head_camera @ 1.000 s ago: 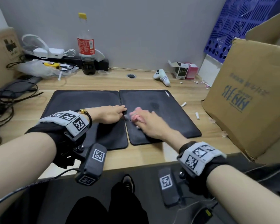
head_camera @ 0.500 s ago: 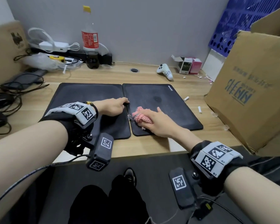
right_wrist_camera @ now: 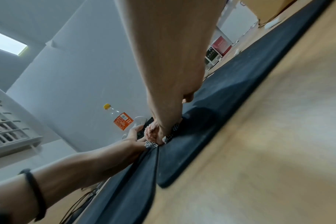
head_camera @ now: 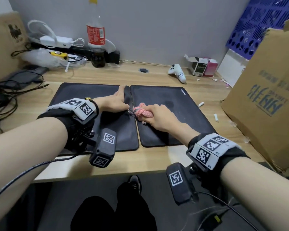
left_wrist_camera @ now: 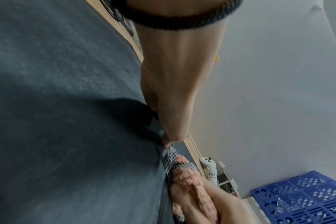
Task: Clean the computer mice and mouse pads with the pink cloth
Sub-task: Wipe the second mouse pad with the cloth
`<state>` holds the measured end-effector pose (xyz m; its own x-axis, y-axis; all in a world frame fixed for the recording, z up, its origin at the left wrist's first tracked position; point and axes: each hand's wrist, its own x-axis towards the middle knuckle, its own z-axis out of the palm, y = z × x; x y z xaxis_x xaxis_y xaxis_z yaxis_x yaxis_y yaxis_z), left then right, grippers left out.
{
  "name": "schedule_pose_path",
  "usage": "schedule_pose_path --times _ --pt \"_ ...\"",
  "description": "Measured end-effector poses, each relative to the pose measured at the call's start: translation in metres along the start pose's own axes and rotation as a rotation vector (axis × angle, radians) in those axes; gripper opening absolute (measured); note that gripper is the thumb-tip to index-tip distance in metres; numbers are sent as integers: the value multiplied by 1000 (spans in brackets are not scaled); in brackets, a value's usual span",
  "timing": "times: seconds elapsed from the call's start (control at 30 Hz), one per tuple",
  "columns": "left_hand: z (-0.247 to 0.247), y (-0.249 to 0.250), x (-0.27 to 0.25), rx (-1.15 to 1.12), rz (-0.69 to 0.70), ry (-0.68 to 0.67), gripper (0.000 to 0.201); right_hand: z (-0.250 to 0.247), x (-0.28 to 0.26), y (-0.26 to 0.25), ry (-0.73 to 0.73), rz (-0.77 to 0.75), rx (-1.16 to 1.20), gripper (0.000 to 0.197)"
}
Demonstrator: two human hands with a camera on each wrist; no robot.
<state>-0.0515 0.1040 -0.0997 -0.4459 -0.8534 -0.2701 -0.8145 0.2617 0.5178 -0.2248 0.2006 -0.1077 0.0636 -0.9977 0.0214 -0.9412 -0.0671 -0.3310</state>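
Pink cloth [head_camera: 143, 112] is bunched in my right hand [head_camera: 158, 116], wiping the right mouse pad's [head_camera: 172, 104] left edge; my left hand [head_camera: 114, 101], fingers flat, pins the left mouse pad [head_camera: 83, 92]; next I judge a stroke across.

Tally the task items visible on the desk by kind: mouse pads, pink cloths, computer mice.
Mouse pads: 2, the left pad and the right pad
Pink cloths: 1, the pink cloth
Computer mice: 0 identifiable
Total: 3
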Motion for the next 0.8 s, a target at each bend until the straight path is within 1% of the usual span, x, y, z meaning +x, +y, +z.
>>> schedule_pose_path --times 0.13,0.23,0.33,0.43,0.53,0.6,0.67,0.8 --pt "-10 -13 12 18 7 75 81 2 55 6 18 4 -23 31" --pt "-16 -20 18 66 31 76 72 4 96 11 19 31 -40 33" --pt "-20 -22 21 181 70 65 60 2 129 12 19 7 -32 19" --pt "-21 -27 27 260 94 52 59 1 153 10 17 -6 -64 17" --pt "-20 -29 29 274 99 39 61 3 157 8 7 9 -101 21" --pt "-20 -27 27 267 99 39 61 3 146 3 -16 -4 -101 21" --pt "-19 -24 25 252 93 34 61 2 127 -3 -47 -14 -110 19" --pt "-14 -18 20 228 61 52 50 -6 77 -15 -123 0 -137 35"
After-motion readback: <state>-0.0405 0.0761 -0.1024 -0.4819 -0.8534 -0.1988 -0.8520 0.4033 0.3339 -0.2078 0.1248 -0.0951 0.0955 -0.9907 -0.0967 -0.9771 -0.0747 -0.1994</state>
